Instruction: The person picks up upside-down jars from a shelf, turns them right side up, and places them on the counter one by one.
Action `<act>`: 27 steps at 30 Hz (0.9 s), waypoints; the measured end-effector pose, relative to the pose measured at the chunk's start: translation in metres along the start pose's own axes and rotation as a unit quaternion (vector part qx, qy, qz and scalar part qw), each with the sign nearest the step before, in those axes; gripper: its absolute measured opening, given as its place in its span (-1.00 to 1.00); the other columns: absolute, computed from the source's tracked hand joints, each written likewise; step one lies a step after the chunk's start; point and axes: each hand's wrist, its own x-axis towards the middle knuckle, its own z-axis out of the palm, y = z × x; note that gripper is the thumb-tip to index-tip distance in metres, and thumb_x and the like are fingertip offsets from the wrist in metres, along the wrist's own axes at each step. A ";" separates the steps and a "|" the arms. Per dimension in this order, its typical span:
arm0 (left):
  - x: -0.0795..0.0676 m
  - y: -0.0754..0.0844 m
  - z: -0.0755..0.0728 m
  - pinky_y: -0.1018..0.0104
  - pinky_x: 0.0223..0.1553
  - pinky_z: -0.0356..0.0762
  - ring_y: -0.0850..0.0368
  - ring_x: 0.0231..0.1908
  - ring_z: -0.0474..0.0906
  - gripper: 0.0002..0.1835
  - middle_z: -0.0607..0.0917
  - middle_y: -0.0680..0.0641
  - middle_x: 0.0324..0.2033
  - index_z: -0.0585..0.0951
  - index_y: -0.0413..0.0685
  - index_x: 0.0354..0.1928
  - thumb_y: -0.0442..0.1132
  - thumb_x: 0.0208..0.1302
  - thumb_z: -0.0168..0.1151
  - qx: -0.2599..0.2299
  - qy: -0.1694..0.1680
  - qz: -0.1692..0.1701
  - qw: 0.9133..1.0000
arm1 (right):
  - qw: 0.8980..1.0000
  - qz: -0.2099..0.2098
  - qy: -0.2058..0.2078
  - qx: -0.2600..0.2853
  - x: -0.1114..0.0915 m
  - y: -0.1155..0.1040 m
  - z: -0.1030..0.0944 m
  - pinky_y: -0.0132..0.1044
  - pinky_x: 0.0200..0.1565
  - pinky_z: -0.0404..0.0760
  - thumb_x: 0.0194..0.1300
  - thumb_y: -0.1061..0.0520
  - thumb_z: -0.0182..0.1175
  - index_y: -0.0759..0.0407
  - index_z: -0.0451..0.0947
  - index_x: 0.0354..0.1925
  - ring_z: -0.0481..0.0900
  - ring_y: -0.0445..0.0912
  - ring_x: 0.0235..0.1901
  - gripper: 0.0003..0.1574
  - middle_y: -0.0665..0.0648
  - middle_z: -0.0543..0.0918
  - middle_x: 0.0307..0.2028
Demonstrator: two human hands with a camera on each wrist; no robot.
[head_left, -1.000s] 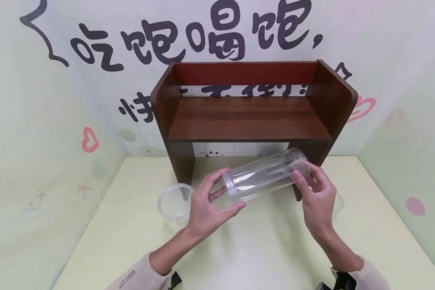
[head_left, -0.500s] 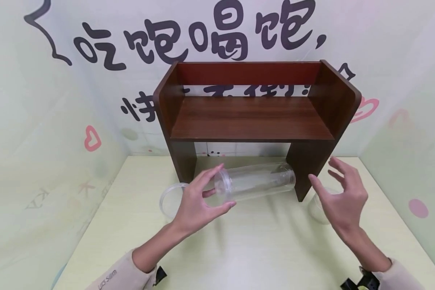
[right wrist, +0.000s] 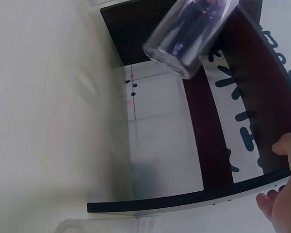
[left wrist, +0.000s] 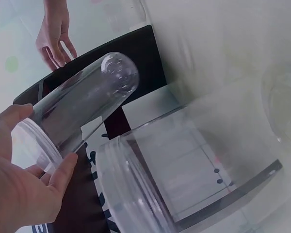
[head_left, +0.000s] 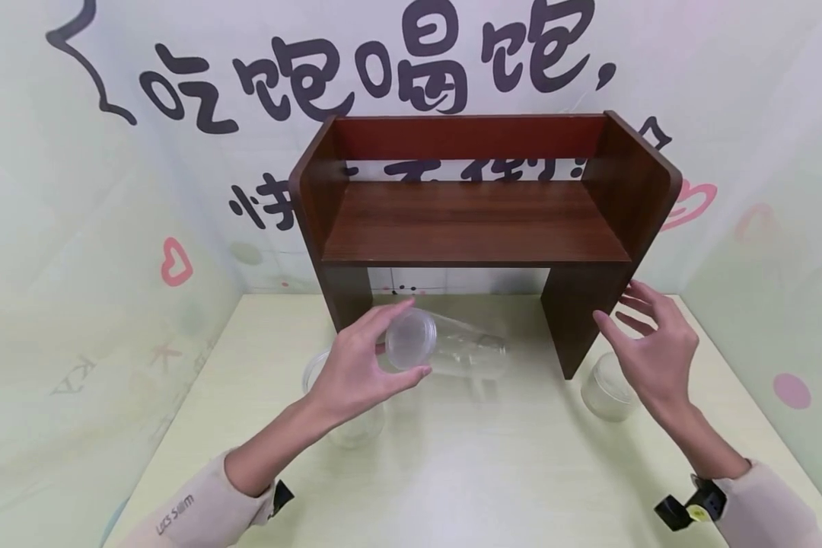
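My left hand (head_left: pixel 366 354) grips a long clear plastic jar (head_left: pixel 469 352) around its ridged lid end. Tilted toward my face, that round end shows, while the body points back and right, under the shelf board. In the left wrist view, thumb and fingers curl round the rim of the jar (left wrist: pixel 82 102). My right hand (head_left: pixel 657 354) holds nothing, its fingers bent loosely and spread beside the right side panel of a dark brown wooden shelf (head_left: pixel 479 221). Whether its fingertips touch the panel I cannot tell.
Another clear jar (head_left: pixel 608 392) stands on the pale table (head_left: pixel 479 472) below my right hand. A further clear jar (head_left: pixel 356 430) is at left, partly hidden by my left hand and forearm. A printed cloth wall (head_left: pixel 75 228) encloses the table's back and sides.
My right hand has let go of the jar's far end and moved right to the shelf's side panel. The left hand has shifted left and swung the lid end toward my face.
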 end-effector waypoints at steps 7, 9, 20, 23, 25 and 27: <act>0.004 0.003 0.000 0.40 -0.26 0.67 0.14 -0.10 0.60 -0.15 0.58 0.10 0.13 0.45 0.14 0.33 0.00 -0.10 0.56 0.045 -0.049 -0.002 0.998 | 1.000 0.005 -0.002 0.006 0.004 0.006 0.005 -0.58 -0.20 0.66 -0.05 0.35 0.49 0.10 0.62 0.12 0.66 -0.37 -0.17 -0.31 0.14 0.68 -0.08; 0.004 0.004 0.000 0.41 -0.26 0.66 0.15 -0.11 0.60 -0.16 0.58 0.10 0.12 0.46 0.13 0.32 0.02 -0.09 0.55 0.056 -0.061 -0.001 0.997 | 1.000 0.005 0.002 0.009 0.004 0.004 0.007 -0.57 -0.22 0.66 -0.05 0.37 0.47 0.16 0.62 0.09 0.66 -0.38 -0.19 -0.34 0.18 0.69 -0.10; 0.009 0.012 0.002 0.34 -0.24 0.65 0.12 -0.12 0.63 -0.17 0.61 0.05 0.10 0.48 0.13 0.31 0.06 -0.10 0.52 0.108 -0.126 -0.010 0.986 | 0.999 -0.009 0.029 0.019 0.005 -0.024 0.010 -0.66 -0.25 0.62 -0.01 0.46 0.38 0.40 0.61 -0.01 0.63 -0.43 -0.26 -0.49 0.42 0.67 -0.20; 0.010 0.013 0.004 0.27 -0.20 0.66 0.10 -0.09 0.63 -0.17 0.61 0.04 0.11 0.49 0.14 0.30 0.08 -0.11 0.52 0.124 -0.147 -0.012 0.981 | 0.999 -0.014 0.037 0.015 0.005 -0.023 0.011 -0.66 -0.26 0.62 -0.02 0.48 0.37 0.42 0.62 -0.02 0.62 -0.44 -0.27 -0.51 0.43 0.67 -0.22; 0.010 0.013 0.004 0.22 -0.16 0.66 0.08 -0.05 0.63 -0.17 0.60 0.03 0.12 0.50 0.12 0.30 0.09 -0.11 0.52 0.132 -0.160 -0.012 0.978 | 0.999 -0.020 0.040 0.013 0.005 -0.022 0.012 -0.66 -0.27 0.62 -0.02 0.49 0.36 0.45 0.61 -0.04 0.62 -0.42 -0.26 -0.52 0.42 0.68 -0.23; 0.011 0.014 0.006 0.18 -0.12 0.66 0.07 0.00 0.61 -0.18 0.60 0.03 0.14 0.51 0.11 0.30 0.10 -0.10 0.51 0.142 -0.171 -0.010 0.975 | 0.999 -0.025 0.044 0.013 0.005 -0.021 0.012 -0.65 -0.27 0.63 -0.02 0.51 0.34 0.47 0.61 -0.05 0.62 -0.40 -0.26 -0.54 0.41 0.68 -0.23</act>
